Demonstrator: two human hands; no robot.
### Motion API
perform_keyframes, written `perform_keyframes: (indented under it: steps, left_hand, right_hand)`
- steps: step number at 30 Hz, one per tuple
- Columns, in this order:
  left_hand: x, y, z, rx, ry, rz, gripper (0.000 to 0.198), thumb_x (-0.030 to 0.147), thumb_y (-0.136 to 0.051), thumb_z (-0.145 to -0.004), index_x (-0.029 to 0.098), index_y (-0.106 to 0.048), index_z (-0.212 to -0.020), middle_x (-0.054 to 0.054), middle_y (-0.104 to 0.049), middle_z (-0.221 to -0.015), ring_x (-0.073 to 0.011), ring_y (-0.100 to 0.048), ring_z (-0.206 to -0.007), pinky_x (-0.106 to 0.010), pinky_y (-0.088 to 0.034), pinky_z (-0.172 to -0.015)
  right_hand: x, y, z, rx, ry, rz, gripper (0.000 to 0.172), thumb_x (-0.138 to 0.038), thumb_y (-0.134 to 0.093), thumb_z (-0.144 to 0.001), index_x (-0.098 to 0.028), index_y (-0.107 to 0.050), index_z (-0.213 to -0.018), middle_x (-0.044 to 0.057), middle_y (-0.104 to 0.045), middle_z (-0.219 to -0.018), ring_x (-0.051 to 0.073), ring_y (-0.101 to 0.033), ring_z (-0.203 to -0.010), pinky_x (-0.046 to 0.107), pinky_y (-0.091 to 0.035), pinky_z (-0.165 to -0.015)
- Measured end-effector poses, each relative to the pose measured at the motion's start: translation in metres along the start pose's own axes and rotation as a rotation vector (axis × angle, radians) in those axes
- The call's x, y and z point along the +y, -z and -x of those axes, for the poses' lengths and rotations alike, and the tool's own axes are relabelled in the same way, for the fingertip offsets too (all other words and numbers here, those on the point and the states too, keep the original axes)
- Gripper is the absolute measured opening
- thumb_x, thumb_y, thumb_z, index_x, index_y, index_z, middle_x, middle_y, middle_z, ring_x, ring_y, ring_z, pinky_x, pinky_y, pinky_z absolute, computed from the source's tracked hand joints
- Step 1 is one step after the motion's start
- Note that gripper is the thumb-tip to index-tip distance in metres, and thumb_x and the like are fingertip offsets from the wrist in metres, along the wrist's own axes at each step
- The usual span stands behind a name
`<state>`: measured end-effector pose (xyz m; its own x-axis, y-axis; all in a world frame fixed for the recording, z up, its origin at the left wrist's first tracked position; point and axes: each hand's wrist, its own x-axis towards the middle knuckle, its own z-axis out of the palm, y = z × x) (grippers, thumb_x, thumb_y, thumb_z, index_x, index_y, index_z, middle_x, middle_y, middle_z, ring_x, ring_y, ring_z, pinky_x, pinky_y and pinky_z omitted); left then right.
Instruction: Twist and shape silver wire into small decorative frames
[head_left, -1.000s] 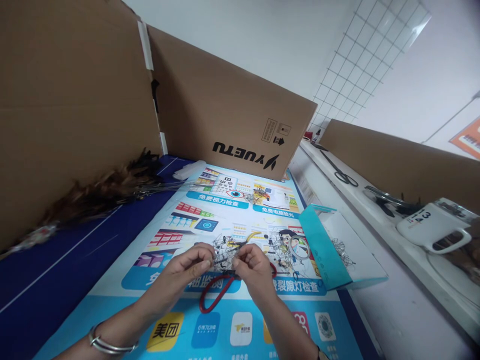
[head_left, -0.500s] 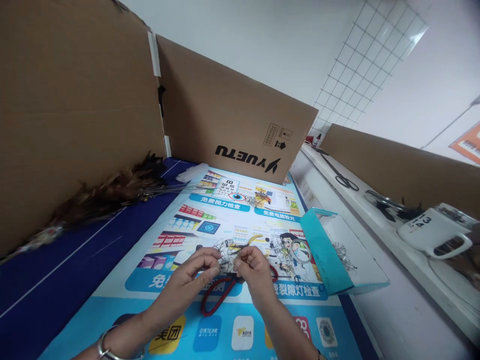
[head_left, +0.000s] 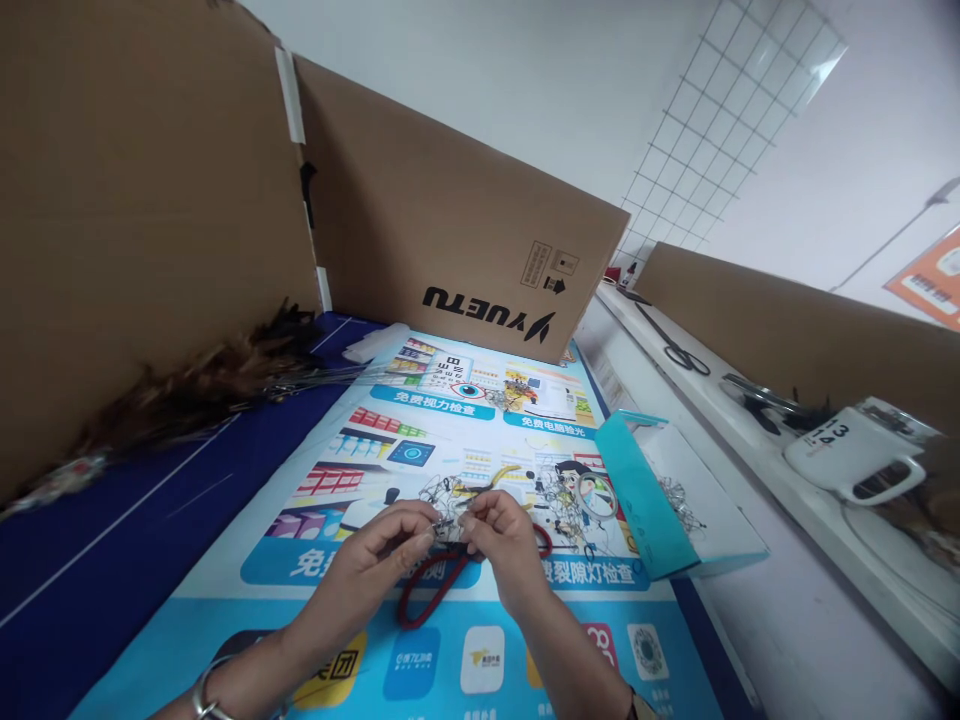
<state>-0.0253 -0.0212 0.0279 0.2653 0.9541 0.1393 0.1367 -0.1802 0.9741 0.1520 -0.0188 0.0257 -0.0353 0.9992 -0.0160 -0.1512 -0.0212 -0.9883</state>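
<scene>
My left hand (head_left: 386,550) and my right hand (head_left: 501,540) face each other low over the printed mat, thumb and forefinger pinched on each. Some small, thin wire-like thing seems to be between the fingertips, too fine to make out. Just beyond the fingers lies a loose tangle of thin wire (head_left: 442,490). Scissors with red handles (head_left: 429,603) lie under my hands, partly covered by them. A yellow-handled tool (head_left: 504,473) rests past my right hand. To its right is a bigger heap of tangled wire and small dark bits (head_left: 574,505).
An open turquoise box (head_left: 646,500) with wire bits inside stands on the right. Brown feathers (head_left: 202,385) lie along the left cardboard wall (head_left: 127,200). A white mug (head_left: 847,460) and black scissors (head_left: 679,352) sit on the right ledge. Another cardboard panel (head_left: 450,200) closes the back.
The view has shifted slightly. My left thumb and forefinger have closed together, and the fingertips of both hands are nearer each other. Scissors and wire heaps lie as before.
</scene>
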Motion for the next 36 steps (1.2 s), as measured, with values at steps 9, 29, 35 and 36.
perform_keyframes:
  steps: [9,29,35,36]
  left_hand:
    - [0.0002,-0.0002,-0.0023,-0.007,-0.026,0.019,0.018,0.031,-0.048,-0.083,0.018,-0.057,-0.074,-0.008,-0.057,-0.098,-0.0190,-0.053,-0.093,-0.027,-0.043,-0.079]
    - [0.0027,-0.0002,-0.0018,-0.052,-0.051,0.012,0.020,0.033,-0.048,-0.083,0.018,-0.057,-0.074,-0.007,-0.058,-0.096,-0.0182,-0.054,-0.089,-0.027,-0.044,-0.079]
    - [0.0000,0.0003,-0.0023,-0.057,-0.048,0.012,0.019,0.034,-0.048,-0.084,0.018,-0.057,-0.076,-0.008,-0.056,-0.098,-0.0182,-0.053,-0.090,-0.028,-0.044,-0.077]
    - [-0.0002,0.0004,-0.0021,-0.057,-0.050,0.010,0.019,0.034,-0.048,-0.084,0.018,-0.056,-0.076,-0.008,-0.056,-0.098,-0.0182,-0.053,-0.090,-0.028,-0.044,-0.077]
  right_hand:
    - [-0.0046,0.0002,0.0002,0.004,-0.005,-0.016,0.015,-0.024,-0.063,-0.071,-0.018,-0.054,-0.082,-0.002,-0.057,-0.065,0.008,-0.048,-0.051,0.019,-0.035,-0.046]
    - [-0.0016,0.0008,0.0010,0.034,0.024,0.161,0.013,-0.029,-0.057,-0.077,-0.017,-0.055,-0.076,-0.002,-0.054,-0.060,0.009,-0.047,-0.055,0.021,-0.036,-0.052]
    - [-0.0029,0.0028,0.0008,0.045,-0.003,0.134,0.014,-0.030,-0.058,-0.076,-0.017,-0.054,-0.077,-0.002,-0.056,-0.061,0.009,-0.046,-0.053,0.020,-0.034,-0.048]
    - [-0.0028,0.0033,0.0007,0.049,-0.011,0.122,0.014,-0.031,-0.059,-0.076,-0.017,-0.054,-0.078,-0.002,-0.056,-0.062,0.009,-0.046,-0.053,0.019,-0.034,-0.048]
